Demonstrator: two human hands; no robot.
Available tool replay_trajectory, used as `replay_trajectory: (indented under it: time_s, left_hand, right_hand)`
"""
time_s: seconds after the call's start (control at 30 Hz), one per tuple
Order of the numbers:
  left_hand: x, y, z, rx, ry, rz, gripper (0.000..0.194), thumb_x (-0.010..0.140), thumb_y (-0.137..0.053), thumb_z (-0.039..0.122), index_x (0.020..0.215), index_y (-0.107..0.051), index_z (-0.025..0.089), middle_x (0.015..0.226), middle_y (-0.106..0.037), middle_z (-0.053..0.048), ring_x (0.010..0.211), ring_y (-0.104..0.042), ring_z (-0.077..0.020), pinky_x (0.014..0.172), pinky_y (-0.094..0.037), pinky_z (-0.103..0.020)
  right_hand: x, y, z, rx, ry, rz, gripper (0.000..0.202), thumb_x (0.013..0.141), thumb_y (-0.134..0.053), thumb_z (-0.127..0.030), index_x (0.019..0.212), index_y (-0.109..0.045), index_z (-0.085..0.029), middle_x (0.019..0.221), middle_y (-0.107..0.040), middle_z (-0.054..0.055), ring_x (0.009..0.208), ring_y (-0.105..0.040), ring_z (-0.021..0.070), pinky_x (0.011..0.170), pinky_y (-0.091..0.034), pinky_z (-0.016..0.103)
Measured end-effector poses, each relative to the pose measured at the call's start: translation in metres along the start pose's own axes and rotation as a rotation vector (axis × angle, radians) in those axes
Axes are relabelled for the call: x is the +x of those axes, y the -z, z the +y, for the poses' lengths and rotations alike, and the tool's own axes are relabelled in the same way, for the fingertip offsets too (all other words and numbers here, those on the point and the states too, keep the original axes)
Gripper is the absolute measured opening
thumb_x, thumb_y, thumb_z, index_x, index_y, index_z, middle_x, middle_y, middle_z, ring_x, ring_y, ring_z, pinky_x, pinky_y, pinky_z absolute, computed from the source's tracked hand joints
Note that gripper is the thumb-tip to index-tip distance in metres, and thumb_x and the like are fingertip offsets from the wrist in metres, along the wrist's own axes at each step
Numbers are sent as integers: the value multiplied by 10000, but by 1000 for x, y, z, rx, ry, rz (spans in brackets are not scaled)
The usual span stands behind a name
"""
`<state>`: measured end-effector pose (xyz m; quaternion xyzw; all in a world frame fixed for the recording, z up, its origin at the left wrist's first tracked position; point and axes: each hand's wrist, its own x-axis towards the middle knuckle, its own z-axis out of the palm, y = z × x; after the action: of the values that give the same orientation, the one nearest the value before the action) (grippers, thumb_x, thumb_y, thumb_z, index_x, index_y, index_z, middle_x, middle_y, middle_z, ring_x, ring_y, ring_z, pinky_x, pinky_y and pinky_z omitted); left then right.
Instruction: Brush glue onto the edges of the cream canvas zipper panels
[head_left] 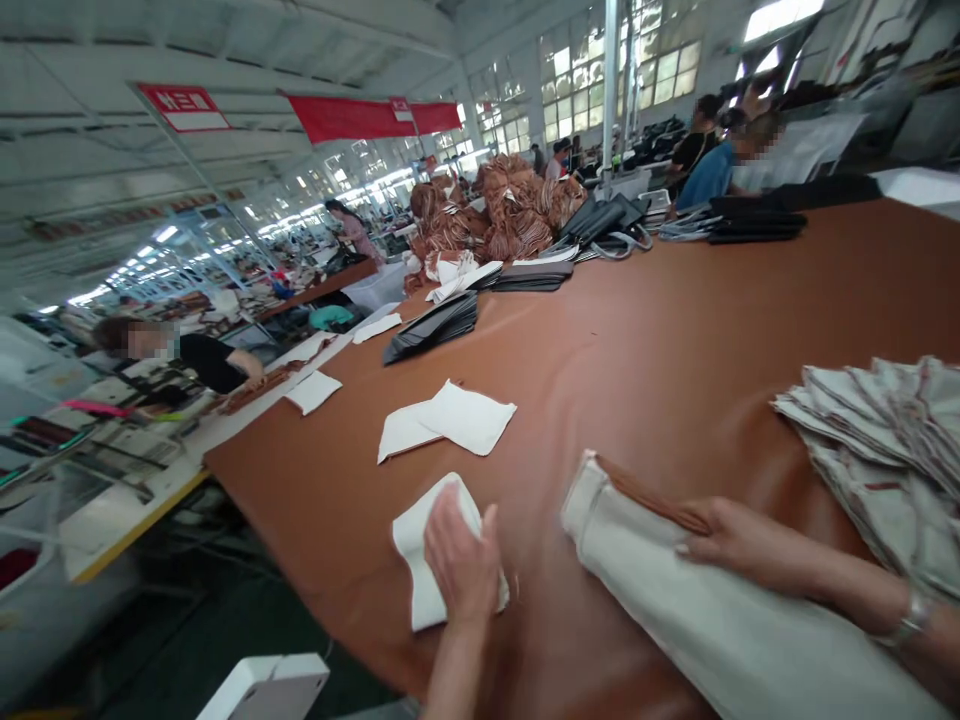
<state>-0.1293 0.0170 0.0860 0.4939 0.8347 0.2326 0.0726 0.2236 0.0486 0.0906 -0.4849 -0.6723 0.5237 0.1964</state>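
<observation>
My left hand [463, 555], its fingers stretched out, is over a white fabric piece [421, 590] near the table's front edge; whether it presses on the piece I cannot tell. In my right hand [731, 540] is the brown edge of a long sewn panel [637, 570], pinched between thumb and fingers. Its pale cloth side faces up, and the lower end runs out of view beneath my right forearm. Two more white fabric pieces [476, 415] overlap on the brown-covered table [675, 330] beyond my left hand.
Pale sewn pieces [892, 450] are stacked at the right. Black folded pieces [435, 325] and brown bundles [517, 205] lie at the far side. A co-worker [202, 355] sits at a sewing table on the left. A white box-like object [266, 685] stands at the bottom left.
</observation>
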Motion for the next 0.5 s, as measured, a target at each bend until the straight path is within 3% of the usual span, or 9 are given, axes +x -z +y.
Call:
replay_trajectory:
  time_s: [0.07,0.1,0.17,0.23,0.37,0.43,0.5]
  left_hand:
    - [29,-12,-45,34,350,-15,683,938,-416,486,1466,-254,83,1472,-358,-279,1336,-397,-384,1011,-398,-568]
    - [40,-17,-64,45,474,-47,663,947,-404,487,1446,-286,67,1440,-388,-294,1288,-450,-394,959,-433,-588]
    - [54,-26,-90,47,604,-137,544,943,-463,466,1352,-437,108,1319,-527,-216,1153,-571,-321,890,-505,-518]
    - [58,-30,-103,22,636,-238,406,911,-566,425,1222,-556,164,1170,-620,-99,1026,-632,-222,838,-544,-400]
    - [57,-28,-94,-70,488,-352,292,896,-610,367,1092,-614,151,1024,-662,-48,888,-655,-172,750,-562,-344]
    - [59,-26,-73,-112,355,-354,241,915,-578,325,1068,-610,141,1010,-673,-56,889,-660,-173,797,-549,-361]
    - [59,-26,-39,-163,183,-347,208,919,-536,266,1084,-586,148,1035,-684,-90,963,-659,-203,884,-509,-371]
  right_hand:
    - [-5,8,9,221,-71,-4,424,754,-708,-445,1033,-711,-125,863,-713,71,764,-658,269,652,-527,309]
    - [-6,10,11,285,-97,6,455,772,-695,-470,1055,-698,-114,898,-710,84,773,-657,270,653,-529,316]
    - [-4,9,15,334,-120,24,473,797,-681,-495,1066,-682,-107,936,-705,99,768,-655,259,649,-528,315]
    - [1,4,18,314,-106,56,476,796,-685,-506,1052,-678,-105,932,-703,99,756,-652,254,632,-525,308]
    - [16,-5,22,177,-20,160,468,820,-650,-528,1047,-679,-120,946,-703,91,836,-649,286,688,-529,325]
    - [26,-9,16,53,37,221,430,839,-634,-522,1046,-683,-149,992,-702,87,915,-641,306,767,-520,336]
    - [36,-15,3,-38,79,279,401,837,-634,-529,1026,-692,-180,982,-703,84,929,-638,317,791,-509,342]
